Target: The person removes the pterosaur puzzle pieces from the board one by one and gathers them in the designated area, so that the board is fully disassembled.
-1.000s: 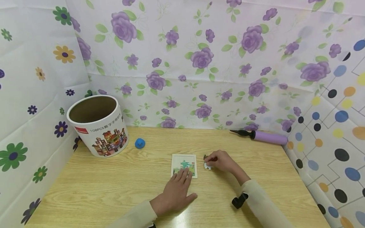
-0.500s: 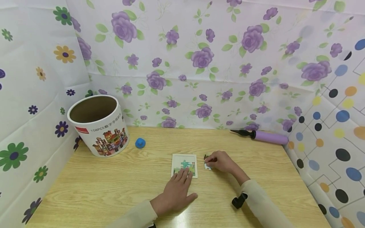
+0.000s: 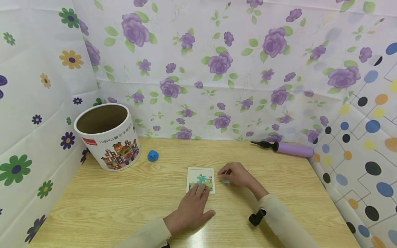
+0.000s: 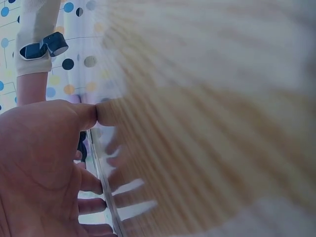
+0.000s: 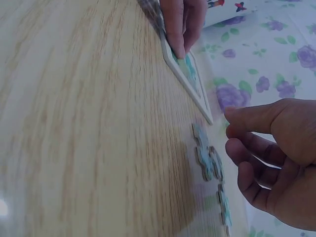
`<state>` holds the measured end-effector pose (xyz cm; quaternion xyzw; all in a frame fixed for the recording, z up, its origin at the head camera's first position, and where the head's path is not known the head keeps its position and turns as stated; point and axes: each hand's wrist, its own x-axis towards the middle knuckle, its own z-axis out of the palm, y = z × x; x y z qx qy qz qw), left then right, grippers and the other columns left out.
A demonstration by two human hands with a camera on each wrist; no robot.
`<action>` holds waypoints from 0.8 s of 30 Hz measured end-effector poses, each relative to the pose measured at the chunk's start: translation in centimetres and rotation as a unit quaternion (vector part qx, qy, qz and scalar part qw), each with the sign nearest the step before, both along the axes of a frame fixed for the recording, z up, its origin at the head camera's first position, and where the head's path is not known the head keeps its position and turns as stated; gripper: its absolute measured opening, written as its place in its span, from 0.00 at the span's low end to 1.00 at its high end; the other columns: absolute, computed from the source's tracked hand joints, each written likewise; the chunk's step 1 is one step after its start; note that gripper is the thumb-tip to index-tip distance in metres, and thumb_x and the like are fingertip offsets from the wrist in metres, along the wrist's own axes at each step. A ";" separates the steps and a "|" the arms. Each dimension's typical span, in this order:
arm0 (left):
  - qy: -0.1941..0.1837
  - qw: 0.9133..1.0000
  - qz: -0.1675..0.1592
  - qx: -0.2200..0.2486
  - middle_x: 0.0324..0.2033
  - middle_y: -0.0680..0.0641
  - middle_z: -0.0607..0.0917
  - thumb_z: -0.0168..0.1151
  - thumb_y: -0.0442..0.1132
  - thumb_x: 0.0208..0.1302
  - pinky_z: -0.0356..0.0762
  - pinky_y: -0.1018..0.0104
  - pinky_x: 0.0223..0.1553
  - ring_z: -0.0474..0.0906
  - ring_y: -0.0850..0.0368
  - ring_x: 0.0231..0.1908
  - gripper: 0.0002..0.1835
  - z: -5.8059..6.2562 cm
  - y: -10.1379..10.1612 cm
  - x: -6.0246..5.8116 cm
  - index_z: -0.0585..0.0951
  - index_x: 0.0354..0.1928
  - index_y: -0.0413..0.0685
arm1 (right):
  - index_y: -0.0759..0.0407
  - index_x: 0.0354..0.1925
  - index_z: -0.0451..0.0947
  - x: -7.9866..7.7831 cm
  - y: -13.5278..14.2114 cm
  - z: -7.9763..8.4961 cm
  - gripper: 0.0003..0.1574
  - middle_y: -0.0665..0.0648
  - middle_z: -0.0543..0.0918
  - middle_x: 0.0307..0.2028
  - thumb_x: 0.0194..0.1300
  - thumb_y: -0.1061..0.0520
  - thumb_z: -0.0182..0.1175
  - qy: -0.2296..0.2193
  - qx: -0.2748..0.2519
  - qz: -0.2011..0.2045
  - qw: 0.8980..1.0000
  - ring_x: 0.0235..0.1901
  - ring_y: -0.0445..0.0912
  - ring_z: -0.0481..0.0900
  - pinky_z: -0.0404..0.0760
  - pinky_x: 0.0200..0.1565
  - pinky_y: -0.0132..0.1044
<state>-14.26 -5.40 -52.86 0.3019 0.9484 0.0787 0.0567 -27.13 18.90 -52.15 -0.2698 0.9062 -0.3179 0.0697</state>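
My left hand (image 3: 192, 208) lies with straight fingers over the lower part of a small white-framed jigsaw puzzle (image 3: 187, 181). Its picture shows a teal figure on green, partly covered by the fingers. Right of the frame, my right hand (image 3: 237, 174) hovers with curled fingers, thumb and index tips close together. I cannot tell whether a piece is between these tips. Light-blue puzzle pieces (image 3: 225, 182) lie under it, partly hidden. In the right wrist view, several loose pieces (image 5: 202, 155) lie on the table below the right hand (image 5: 276, 158), near the frame's corner.
A large white bucket (image 3: 119, 150) with printed building blocks stands at the back left. Beside it sits a small blue toy (image 3: 153, 155) with a face. A purple hand pump (image 3: 294, 149) lies along the back right. Patterned cloths (image 3: 198, 69) enclose the wooden table (image 3: 124, 206).
My right hand has shifted slightly left toward the frame, its fingertips moving off the loose pieces' left edge. A small bit now shows behind its knuckles. The left hand has stayed in place.
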 end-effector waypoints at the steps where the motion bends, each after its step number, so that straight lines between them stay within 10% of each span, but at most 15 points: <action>1: 0.000 1.000 0.002 -0.002 0.77 0.35 0.59 0.47 0.66 0.76 0.61 0.41 0.72 0.55 0.35 0.76 0.44 0.1 0.0 0.0 0.60 0.77 0.37 | 0.51 0.43 0.91 0.0 -0.2 0.0 0.07 0.46 0.88 0.39 0.67 0.56 0.70 0.000 0.001 0.002 1.000 0.36 0.36 0.81 0.81 0.39 0.34; 24: 0.000 0.999 0.025 -0.041 0.80 0.43 0.55 0.44 0.67 0.76 0.62 0.43 0.71 0.56 0.40 0.77 0.44 0.3 0.6 0.5 0.59 0.79 0.43 | 0.51 0.47 0.89 -1.2 -5.1 -0.3 0.09 0.46 0.89 0.42 0.71 0.54 0.66 -0.016 0.005 0.038 0.999 0.35 0.36 0.81 0.82 0.38 0.34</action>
